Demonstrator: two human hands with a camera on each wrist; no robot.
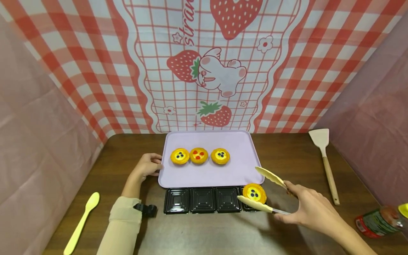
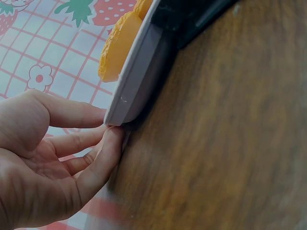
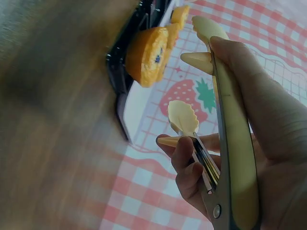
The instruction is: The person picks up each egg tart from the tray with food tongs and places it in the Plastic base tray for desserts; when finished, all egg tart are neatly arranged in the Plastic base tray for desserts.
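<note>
My left hand pinches the left rim of a lilac tray between thumb and fingers, as the left wrist view shows. On that tray sit two blueberry tarts and one strawberry tart, in a row. In front of it lies a black plastic tray with square compartments. Another blueberry tart sits in its rightmost compartment. My right hand holds cream-tipped tongs, spread apart. Their tips flank this tart in the head view; the right wrist view shows them apart from it.
A yellow spoon lies at the left of the wooden table. On the right are a white spatula with a wooden handle and a labelled bottle. A strawberry-print cloth hangs behind the trays.
</note>
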